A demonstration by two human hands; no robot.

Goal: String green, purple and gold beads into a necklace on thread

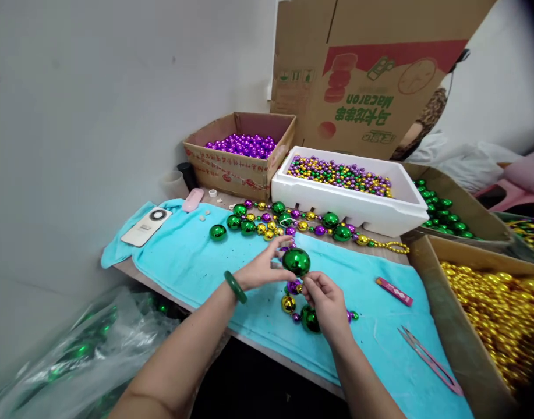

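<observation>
My left hand (267,265), a green bangle (235,287) at its wrist, curls its thumb and fingers round the left side of a large shiny green bead (296,262). Just below that bead, my right hand (325,299) pinches the bead string beside a small gold bead (299,288). Purple and gold beads, among them a gold bead (288,303), hang along this string. Another large green bead (311,319) lies on the cloth, partly hidden by my right hand. The thread itself is too fine to make out between my fingers.
A turquoise cloth (183,256) covers the table, with a phone (147,226), a loose green bead (218,233), pink snips (430,359) and a dark red packet (393,291). Finished-looking bead strands (319,230) lie behind. A white foam box (349,201) and cartons of beads stand around.
</observation>
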